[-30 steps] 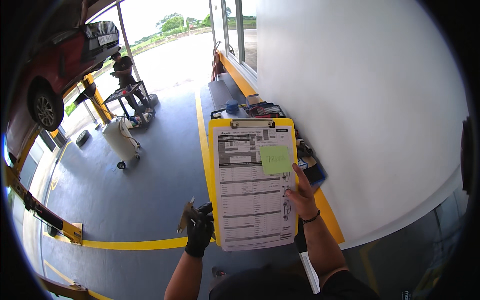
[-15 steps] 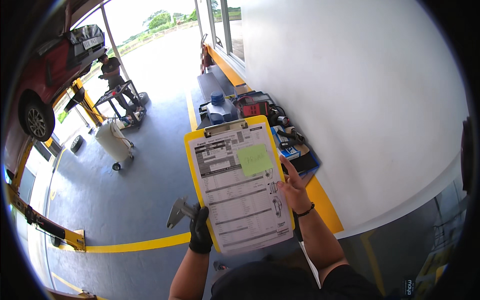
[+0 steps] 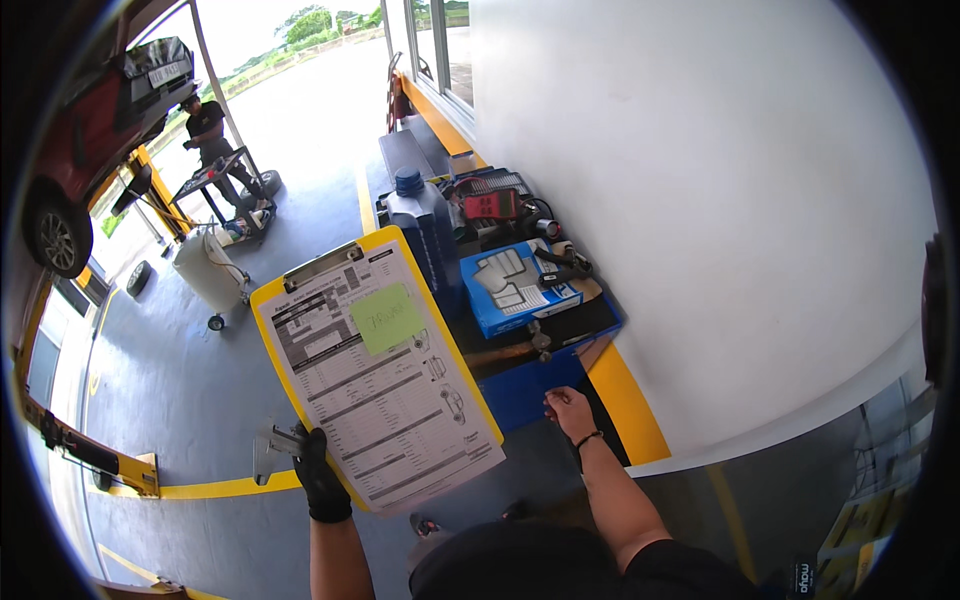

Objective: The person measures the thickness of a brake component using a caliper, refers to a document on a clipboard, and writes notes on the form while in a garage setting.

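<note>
My left hand (image 3: 322,478), in a black glove, grips the lower left edge of a yellow clipboard (image 3: 262,300). A metal caliper (image 3: 277,447) sticks out to the left from the same hand. The clipboard tilts to the left and carries a printed form (image 3: 400,440) with car outlines and a green sticky note (image 3: 387,318). My right hand (image 3: 570,412) is bare, off the clipboard, its fingers curled together just in front of a blue tool tray (image 3: 520,395). No object shows in it. A hammer (image 3: 510,352) lies in the tray, nearest that hand.
On the bench behind the clipboard stand a dark blue jug (image 3: 425,225), a red meter (image 3: 492,205) and a blue brake-pad box (image 3: 515,290). A white wall rises at right. Far left are a raised red car (image 3: 100,150), a white tank (image 3: 208,270) and a person (image 3: 208,130) by a cart.
My right hand has let go of the clipboard and dropped toward the tray. My left hand has carried clipboard and caliper leftward, tilting the board and uncovering the jug, box and hammer.
</note>
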Demonstrator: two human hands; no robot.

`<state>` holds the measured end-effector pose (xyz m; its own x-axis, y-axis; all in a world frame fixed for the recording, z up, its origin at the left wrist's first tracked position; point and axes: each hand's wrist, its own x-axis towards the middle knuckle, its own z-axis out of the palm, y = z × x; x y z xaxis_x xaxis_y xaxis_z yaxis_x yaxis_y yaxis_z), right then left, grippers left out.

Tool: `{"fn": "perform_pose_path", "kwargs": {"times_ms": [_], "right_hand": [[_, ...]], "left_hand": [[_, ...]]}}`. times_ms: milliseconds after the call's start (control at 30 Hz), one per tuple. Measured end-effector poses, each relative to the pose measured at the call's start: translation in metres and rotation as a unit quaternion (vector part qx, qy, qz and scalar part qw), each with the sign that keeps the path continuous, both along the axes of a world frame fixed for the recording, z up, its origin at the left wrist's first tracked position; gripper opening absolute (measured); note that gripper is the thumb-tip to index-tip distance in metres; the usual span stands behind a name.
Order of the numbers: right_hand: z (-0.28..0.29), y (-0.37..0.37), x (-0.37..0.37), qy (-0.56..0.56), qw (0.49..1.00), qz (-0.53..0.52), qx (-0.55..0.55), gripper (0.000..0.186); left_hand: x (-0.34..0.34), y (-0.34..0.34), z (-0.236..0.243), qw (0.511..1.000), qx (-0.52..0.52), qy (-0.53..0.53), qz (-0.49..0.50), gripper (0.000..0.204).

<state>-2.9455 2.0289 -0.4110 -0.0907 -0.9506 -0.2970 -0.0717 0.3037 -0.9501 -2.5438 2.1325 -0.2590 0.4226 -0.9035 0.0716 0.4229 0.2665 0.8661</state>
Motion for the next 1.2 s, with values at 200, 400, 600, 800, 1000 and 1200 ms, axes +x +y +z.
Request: {"fn": "perform_pose_path", "kwargs": {"times_ms": [200, 400, 600, 800, 1000, 1200], "right_hand": [[-0.042, -0.044, 0.031, 0.199, 0.904, -0.359, -0.124, 0.022], [0.052, -0.096, -0.040, 0.518, 0.765, -0.054, -0.379, 0.025], [0.085, -0.116, -0.062, 0.636, 0.667, 0.292, -0.255, 0.021], [0.124, -0.107, -0.074, 0.697, 0.613, 0.340, -0.148, 0.030], [0.163, -0.034, -0.102, 0.290, 0.889, 0.184, -0.302, 0.042], [0.192, 0.048, -0.058, 0.493, 0.833, -0.043, -0.247, 0.019]], "left_hand": [[-0.001, 0.009, -0.006, 0.999, 0.023, 0.014, 0.029, 0.035], [-0.004, 0.030, -0.025, 0.999, 0.026, -0.017, -0.031, 0.040], [-0.027, 0.020, -0.022, 0.998, 0.029, -0.025, -0.043, 0.035], [-0.028, 0.011, -0.026, 0.996, 0.033, 0.025, -0.082, 0.032], [-0.045, 0.022, 0.000, 0.998, -0.015, -0.021, -0.060, 0.035], [-0.055, 0.032, 0.008, 0.998, -0.002, -0.059, -0.028, 0.037]]}}
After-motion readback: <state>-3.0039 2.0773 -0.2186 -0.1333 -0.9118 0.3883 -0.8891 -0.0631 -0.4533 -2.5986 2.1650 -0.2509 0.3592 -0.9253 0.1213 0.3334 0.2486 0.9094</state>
